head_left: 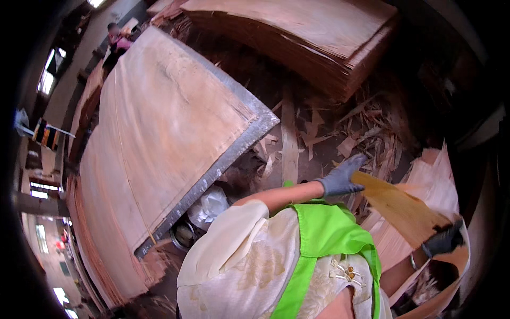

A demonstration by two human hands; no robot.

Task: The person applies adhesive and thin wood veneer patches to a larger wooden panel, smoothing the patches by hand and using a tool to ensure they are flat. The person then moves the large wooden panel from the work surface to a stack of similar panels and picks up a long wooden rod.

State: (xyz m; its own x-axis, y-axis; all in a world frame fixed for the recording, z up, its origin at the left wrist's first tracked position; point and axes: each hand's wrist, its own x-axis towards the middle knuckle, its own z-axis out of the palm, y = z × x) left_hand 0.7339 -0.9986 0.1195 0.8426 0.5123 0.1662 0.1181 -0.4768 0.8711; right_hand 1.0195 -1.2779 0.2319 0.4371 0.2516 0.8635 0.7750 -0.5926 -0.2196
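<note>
My left hand (342,178), in a grey glove, reaches out with its fingers stretched and the thumb apart. It touches the narrow end of a yellowish-brown wood veneer strip (399,204). At the strip's other, darker and ragged end, my right hand (445,239) in a dark glove has its fingers closed around the edge. Under and beside the strip lie paler veneer sheets (433,178), loosely piled with uneven edges. Part of the right hand's grip is hidden in shadow.
A large veneer stack (170,122) rests on a grey metal-edged board (212,178) at left. Another thick stack (340,58) stands at the far side. Veneer scraps (382,133) litter the floor. A white plastic bag (209,207) lies beside the board. Another person (117,42) is in the background.
</note>
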